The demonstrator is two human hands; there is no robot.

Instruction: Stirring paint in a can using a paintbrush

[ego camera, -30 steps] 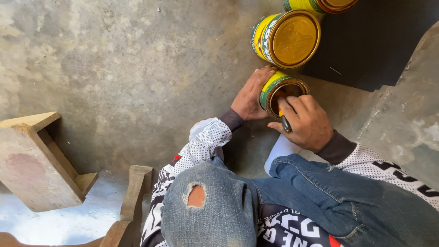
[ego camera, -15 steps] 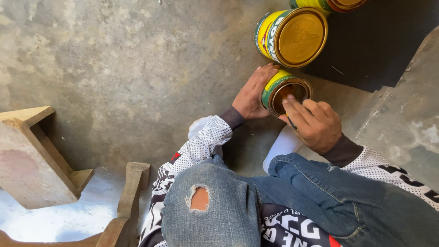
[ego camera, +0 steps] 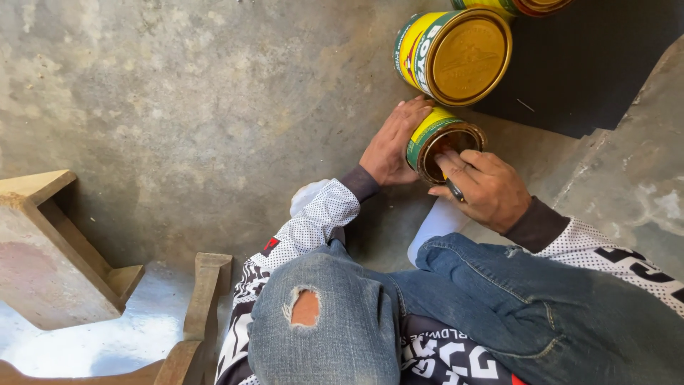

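My left hand (ego camera: 390,146) cups the small tin (ego camera: 440,142) on the floor (ego camera: 178,107); my right hand (ego camera: 488,189) pinches a dark tool (ego camera: 454,190), probably at its lid rim. Rigid, smooth, likely heavy: grip its sides.

Three tins: small tin (ego camera: 440,141), large tin (ego camera: 456,55), third tin (ego camera: 513,6); two wooden pieces (ego camera: 50,249).

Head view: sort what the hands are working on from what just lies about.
In hand:
small tin, steadied by left hand
dark tool in right hand, at the tin's lid

Lying about:
large tin
third tin
black sheet
wooden pieces
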